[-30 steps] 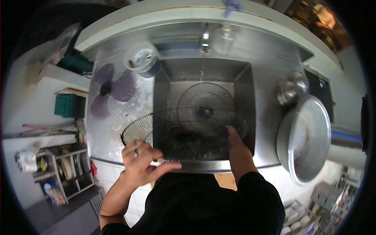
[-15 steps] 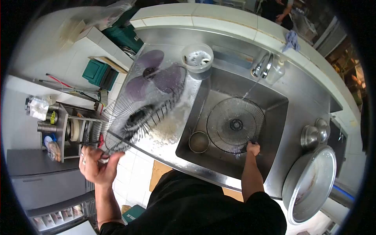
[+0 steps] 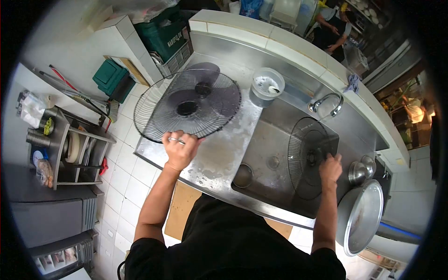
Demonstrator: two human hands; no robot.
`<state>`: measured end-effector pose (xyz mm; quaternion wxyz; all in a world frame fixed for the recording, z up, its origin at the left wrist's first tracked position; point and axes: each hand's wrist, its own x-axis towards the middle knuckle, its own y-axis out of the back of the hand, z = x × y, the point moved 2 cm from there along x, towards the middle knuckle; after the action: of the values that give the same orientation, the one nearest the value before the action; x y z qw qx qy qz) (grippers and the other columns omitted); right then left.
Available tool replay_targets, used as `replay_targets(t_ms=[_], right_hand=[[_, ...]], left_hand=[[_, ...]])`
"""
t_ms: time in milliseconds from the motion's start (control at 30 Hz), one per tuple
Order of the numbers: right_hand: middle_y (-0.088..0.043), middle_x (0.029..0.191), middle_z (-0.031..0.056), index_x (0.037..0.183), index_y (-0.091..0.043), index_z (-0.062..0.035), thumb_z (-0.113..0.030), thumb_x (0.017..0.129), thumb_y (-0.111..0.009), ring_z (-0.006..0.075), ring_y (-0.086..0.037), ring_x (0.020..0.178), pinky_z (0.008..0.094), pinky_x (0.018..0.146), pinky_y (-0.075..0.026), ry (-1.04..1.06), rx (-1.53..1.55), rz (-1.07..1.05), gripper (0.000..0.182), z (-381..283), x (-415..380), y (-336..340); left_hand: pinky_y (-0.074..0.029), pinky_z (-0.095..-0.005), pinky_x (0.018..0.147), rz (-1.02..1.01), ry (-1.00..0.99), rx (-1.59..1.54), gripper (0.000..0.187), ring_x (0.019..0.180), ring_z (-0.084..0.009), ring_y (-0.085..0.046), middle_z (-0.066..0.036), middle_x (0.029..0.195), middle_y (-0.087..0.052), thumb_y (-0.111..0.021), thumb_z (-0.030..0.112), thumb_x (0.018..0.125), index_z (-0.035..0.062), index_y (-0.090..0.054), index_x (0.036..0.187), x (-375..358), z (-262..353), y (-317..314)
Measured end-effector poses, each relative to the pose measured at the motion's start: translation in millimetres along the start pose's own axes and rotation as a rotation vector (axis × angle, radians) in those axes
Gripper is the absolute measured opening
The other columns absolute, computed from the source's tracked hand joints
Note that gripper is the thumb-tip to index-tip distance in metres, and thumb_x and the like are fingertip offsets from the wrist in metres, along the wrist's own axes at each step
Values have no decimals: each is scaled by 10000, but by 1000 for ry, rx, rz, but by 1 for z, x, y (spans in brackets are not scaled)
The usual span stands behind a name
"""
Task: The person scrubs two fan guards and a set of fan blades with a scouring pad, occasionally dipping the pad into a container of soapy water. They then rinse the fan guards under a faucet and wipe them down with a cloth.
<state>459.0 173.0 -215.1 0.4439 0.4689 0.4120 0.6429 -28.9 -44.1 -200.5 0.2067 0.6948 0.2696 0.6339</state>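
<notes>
Fan guard one, black wire (image 3: 187, 108), is now up over the counter (image 3: 210, 161) left of the sink (image 3: 266, 140); half a second ago it was lower, farther left and blurred. Left hand (image 3: 181, 151): grip clamped on its near rim. The purple fan blade (image 3: 204, 69) is under it, seen partly through the wires; can't tell if they touch. Second fan guard (image 3: 311, 157) is inside the sink. It lay nearly flat mid-sink in the earlier frame; now it's tipped up toward the sink's right wall. Right hand (image 3: 331, 169): grip looks clamped on its right rim, fingertips partly hidden. Net effect: one guard per hand, sink drain (image 3: 273, 162) exposed. Earlier, water ran from the faucet (image 3: 333, 109) behind the sink; no stream visible now. Unchanged: small bowl (image 3: 243, 177) in the sink's near left corner, tub (image 3: 265, 95) by its far left corner, metal bowls (image 3: 358, 172) and big basin (image 3: 366, 219) right of the sink.
</notes>
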Motion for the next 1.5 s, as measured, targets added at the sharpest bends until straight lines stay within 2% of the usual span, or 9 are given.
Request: replay_targets(t_ms=[500, 767, 933, 1000, 1100, 1200, 1333, 1400, 1500], right_hand=[[-511, 988, 155, 1285, -710, -126, -49, 754, -776, 357, -603, 854, 452, 746, -516, 53, 2, 242, 541, -31, -73, 223], [-416, 897, 130, 1197, -754, -94, -24, 641, -738, 303, -498, 800, 395, 724, -474, 324, 166, 367, 561, -49, -66, 262], [-432, 889, 134, 1117, -765, -74, -11, 604, -731, 315, -515, 822, 409, 751, -475, 554, 289, 451, 518, -82, -3, 271], [-491, 927, 141, 1116, -754, -53, 4, 610, -751, 330, -558, 899, 405, 820, -485, 568, 309, 396, 509, -96, 28, 267], [-587, 1075, 140, 1138, -728, -11, 5, 674, -787, 321, -601, 1030, 377, 884, -494, 623, 509, 331, 468, -93, 74, 227], [-622, 1258, 136, 1164, -709, 23, -33, 784, -800, 304, -610, 1144, 356, 925, -503, 627, 756, 352, 395, -99, 104, 187], [-621, 1343, 134, 1237, -686, 40, -107, 887, -773, 248, -612, 1174, 338, 993, -488, 353, 1116, 1, 389, -106, 121, 133], [-584, 1410, 163, 1246, -685, 29, -164, 906, -756, 229, -628, 1155, 347, 1033, -468, 340, 791, -267, 397, -81, 128, 67], [-692, 1268, 113, 1206, -711, 15, -192, 884, -770, 231, -658, 1139, 342, 1039, -466, 77, 1392, -850, 388, -42, 99, -19]], left_hand=[[-396, -445, 918, -182, -132, -392, 211, 962, -205, -566, 25, 871, -605, -793, 315, 761, 176, -650, 830, -52, -41, -114], [-386, -471, 1130, -220, 513, -1255, 891, 1303, -357, -516, -184, 1357, -604, -920, 367, 730, 75, -512, 1466, 10, 8, -66], [-529, -408, 969, -543, 438, -1632, 732, 1109, -342, -697, -240, 1391, -625, -784, 180, 897, 76, -445, 1537, 21, 46, -72], [-544, -352, 902, -685, 751, -1612, 576, 1021, -244, -719, -187, 1258, -711, -641, 32, 963, 77, -482, 1514, -1, 62, -95], [-550, -323, 877, -738, 1142, -1724, 517, 1032, -166, -690, -121, 1250, -708, -513, -75, 972, 54, -523, 1473, -22, 87, -77], [-558, -295, 839, -471, 1047, -1632, 519, 1002, -139, -673, -67, 1225, -691, -476, -105, 965, 44, -522, 1460, -72, 128, -84], [-562, -274, 800, -551, 1363, -1666, 535, 1007, -110, -654, -54, 1230, -676, -455, -131, 955, 46, -518, 1456, -96, 155, -65], [-542, -278, 608, -608, 1453, -1629, 550, 762, -117, -662, -56, 1109, -694, -471, -102, 972, 108, -492, 1480, -90, 158, -47], [-548, -286, 591, -559, 1538, -1627, 576, 732, -143, -671, -68, 1067, -696, -479, -107, 944, 101, -489, 1480, -69, 155, -35]])
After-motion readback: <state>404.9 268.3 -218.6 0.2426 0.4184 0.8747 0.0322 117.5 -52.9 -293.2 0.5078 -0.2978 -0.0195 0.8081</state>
